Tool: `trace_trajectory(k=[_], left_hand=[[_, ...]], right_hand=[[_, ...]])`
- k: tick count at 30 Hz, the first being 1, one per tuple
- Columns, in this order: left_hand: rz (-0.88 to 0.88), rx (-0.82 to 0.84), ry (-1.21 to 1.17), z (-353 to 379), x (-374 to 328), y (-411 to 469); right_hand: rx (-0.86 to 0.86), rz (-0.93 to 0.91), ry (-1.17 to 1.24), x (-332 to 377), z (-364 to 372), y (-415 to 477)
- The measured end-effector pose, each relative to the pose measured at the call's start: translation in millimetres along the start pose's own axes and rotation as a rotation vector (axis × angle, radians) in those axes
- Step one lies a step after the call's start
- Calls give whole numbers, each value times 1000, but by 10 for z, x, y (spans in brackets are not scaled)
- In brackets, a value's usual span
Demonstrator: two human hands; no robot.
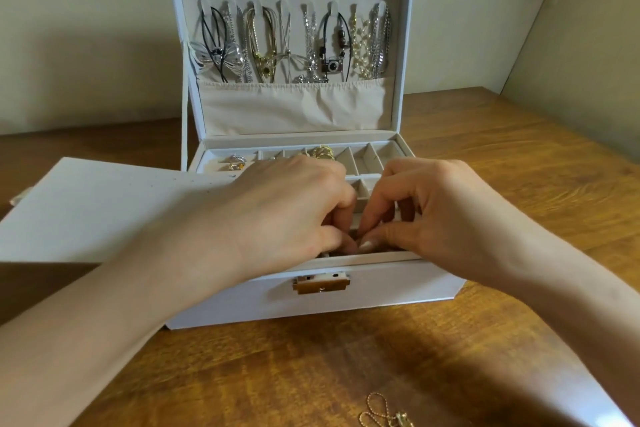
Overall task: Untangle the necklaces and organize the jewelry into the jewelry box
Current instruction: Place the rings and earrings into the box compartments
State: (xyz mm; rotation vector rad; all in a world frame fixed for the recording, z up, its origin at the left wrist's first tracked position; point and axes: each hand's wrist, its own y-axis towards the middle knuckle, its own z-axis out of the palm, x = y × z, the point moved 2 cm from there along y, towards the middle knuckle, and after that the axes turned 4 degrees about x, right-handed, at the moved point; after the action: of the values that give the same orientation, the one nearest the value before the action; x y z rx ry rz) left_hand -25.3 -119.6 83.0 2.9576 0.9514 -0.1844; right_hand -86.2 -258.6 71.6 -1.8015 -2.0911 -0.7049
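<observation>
box: white fabric-covered jewelry box (381, 291), open on brown wooden table (277, 374), brass latch (321, 282) on front wall
lid: upright; row of mixed silver, gold and black-cord necklaces (294, 42) hangs on hooks, ends tucked in beige cloth pouch (294, 107)
tray: silver and gold rings (237, 163) in back-left slot; bunched gold chain (322, 152) in a back compartment
left hand (287, 211): fingers curled down into front compartment; contents hidden, can't tell
right hand (426, 215): thumb and forefinger pinched together, touching left fingertips; item not visible
loose: gold ball-chain necklace (375, 409) on table, near edge, apart from box
left side: flat white panel (104, 211) beside box
</observation>
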Motion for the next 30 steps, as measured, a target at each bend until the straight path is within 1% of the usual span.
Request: trace_trajectory(k=[4,7,11,16,18,20,26,30], left_hand=[[-26,-60,10,-14,-18,-7],[-32,-57,5,-24,-25,-18],[-55,-53,27,-54,-24,-61],[-70,-123,107,7,-70,-71],[-67,-129,102,21,-69,-56],[-66,-125,45,-2,-42,-44],[-85,-122,-270,-157,116,-74],[-64,-167,-357,-232,184,-106]], right_hand=[[-29,5,-55,55,-2,-26],[-43,16,-99,80,-1,-34],[-41,1,-102,93,-19,-45],[-30,-29,-87,75,-20,-44],[-33,-41,-73,64,-7,-36],[-29,-40,-38,55,-22,-29],[-23,-6,132,0,-193,-27],[-26,-13,207,-22,-270,-36]])
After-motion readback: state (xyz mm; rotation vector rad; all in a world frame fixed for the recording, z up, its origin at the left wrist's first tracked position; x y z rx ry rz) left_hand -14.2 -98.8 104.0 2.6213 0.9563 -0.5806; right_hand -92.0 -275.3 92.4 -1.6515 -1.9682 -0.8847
